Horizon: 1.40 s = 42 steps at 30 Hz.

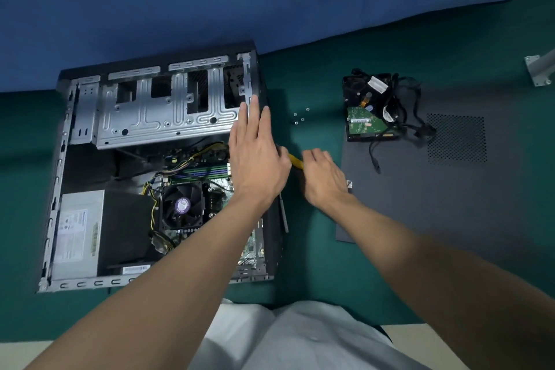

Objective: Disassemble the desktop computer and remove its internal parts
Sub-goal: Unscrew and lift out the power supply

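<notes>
While the open computer case (90, 283) lies at centre left on the green counter (315, 264), the left grip (256, 159) rests flat-fingered on its right edge; the right grip (326, 180) curls around a yellow tool (296, 161).

We see a dim, bluish-toned scene under soft overhead light. The computer case (64, 141) casts a shadow onto the green desk (315, 264) along its right side, and its interior beside the power supply (78, 234) is dark. The metal drive cage (156, 120) catches mild glare. Wide-angle distortion bows straight edges near the borders; the forearms (168, 273) below look soft.
</notes>
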Each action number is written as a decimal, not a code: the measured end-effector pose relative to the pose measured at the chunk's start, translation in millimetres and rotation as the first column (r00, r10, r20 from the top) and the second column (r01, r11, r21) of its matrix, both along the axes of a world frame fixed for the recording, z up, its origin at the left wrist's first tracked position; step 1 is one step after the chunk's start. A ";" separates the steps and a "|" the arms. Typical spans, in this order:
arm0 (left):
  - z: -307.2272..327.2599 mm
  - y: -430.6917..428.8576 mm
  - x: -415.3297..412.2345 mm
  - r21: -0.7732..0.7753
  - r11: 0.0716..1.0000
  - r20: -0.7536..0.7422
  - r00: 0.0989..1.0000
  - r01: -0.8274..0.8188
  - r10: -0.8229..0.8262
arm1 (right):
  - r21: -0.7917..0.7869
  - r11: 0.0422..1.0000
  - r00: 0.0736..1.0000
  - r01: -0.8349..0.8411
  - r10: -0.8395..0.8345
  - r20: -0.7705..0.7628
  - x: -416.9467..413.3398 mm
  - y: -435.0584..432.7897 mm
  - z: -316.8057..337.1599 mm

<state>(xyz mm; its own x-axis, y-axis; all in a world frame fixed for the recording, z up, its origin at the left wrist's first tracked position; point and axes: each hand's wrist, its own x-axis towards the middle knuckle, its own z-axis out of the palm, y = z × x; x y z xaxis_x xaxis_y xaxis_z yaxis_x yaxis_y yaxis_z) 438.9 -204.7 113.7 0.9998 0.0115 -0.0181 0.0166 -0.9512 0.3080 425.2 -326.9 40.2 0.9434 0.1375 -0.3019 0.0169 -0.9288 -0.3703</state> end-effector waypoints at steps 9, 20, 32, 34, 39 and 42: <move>-5.2 6.4 -1.7 0.031 0.997 -0.039 0.997 0.074 -0.073 | -0.116 0.990 0.992 -0.075 0.062 -0.111 29.2 6.2 -2.9; 5.3 26.9 -42.3 -0.274 0.950 -0.031 0.986 0.151 -0.166 | 0.313 0.935 0.979 0.165 -0.117 -0.166 40.9 14.6 81.3; 14.1 139.8 -131.8 -0.066 0.938 -0.007 0.940 0.341 -0.342 | 0.744 0.234 0.761 0.626 -0.390 -0.518 -33.5 83.4 144.5; 13.4 172.5 -147.7 -0.045 0.947 -0.006 0.948 0.318 -0.318 | 0.749 0.073 0.712 0.659 -0.382 -0.589 -55.2 108.8 146.8; 16.2 250.7 -175.5 -0.082 0.971 0.051 0.974 0.225 -0.222 | 0.736 -0.081 0.690 0.672 -0.290 -0.663 -113.2 181.3 145.4; 18.6 280.6 -186.3 -0.048 0.979 0.108 0.976 0.197 -0.191 | 0.732 -0.134 0.696 0.668 -0.237 -0.678 -141.7 220.3 142.6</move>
<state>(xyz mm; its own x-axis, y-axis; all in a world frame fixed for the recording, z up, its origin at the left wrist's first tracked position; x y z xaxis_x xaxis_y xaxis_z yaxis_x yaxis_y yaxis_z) 252.7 75.9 132.3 0.9794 -0.1810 0.0898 -0.2012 -0.9135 0.3537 283.4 -106.6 182.8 0.8281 0.0487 -0.5585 -0.5106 0.4768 -0.7156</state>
